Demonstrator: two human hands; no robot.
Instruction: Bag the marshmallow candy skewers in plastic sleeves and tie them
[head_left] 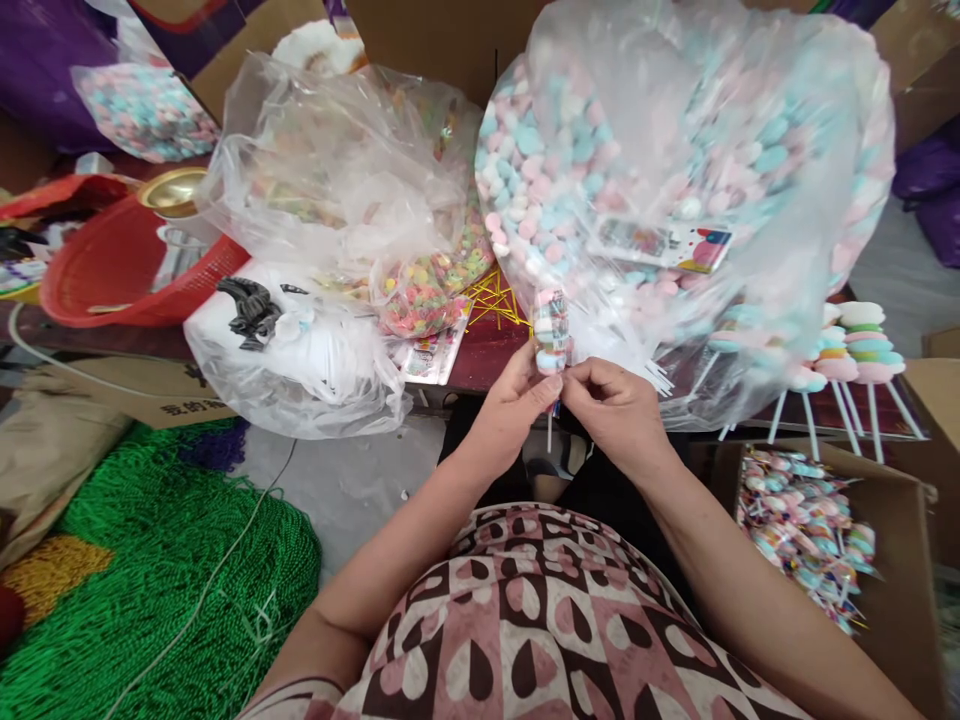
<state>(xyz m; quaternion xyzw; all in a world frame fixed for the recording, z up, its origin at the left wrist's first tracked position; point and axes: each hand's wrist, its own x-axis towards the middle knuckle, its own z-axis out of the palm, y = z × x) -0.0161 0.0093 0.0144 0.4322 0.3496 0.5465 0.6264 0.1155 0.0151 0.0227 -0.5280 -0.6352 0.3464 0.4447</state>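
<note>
My left hand (pixel 511 405) and my right hand (pixel 619 408) meet in front of me, both pinched on a wrapped marshmallow lollipop (pixel 551 330) held upright. Its pink, white and blue pieces are stacked on a white stick that sticks out below my fingers. Just behind it lies a big clear bag of pastel marshmallows (pixel 675 190) with a printed label card (pixel 664 243) inside. Several bare marshmallow sticks (pixel 855 355) lean at the right edge of the dark red table (pixel 487 350).
A cardboard box of wrapped lollipops (pixel 806 530) sits at lower right. A clear bag of multicoloured candy (pixel 420 280), yellow twist ties (pixel 491 298), a white bag (pixel 300 350) and a red basket (pixel 127 265) lie to the left. A green net heap (pixel 150 590) covers the floor at lower left.
</note>
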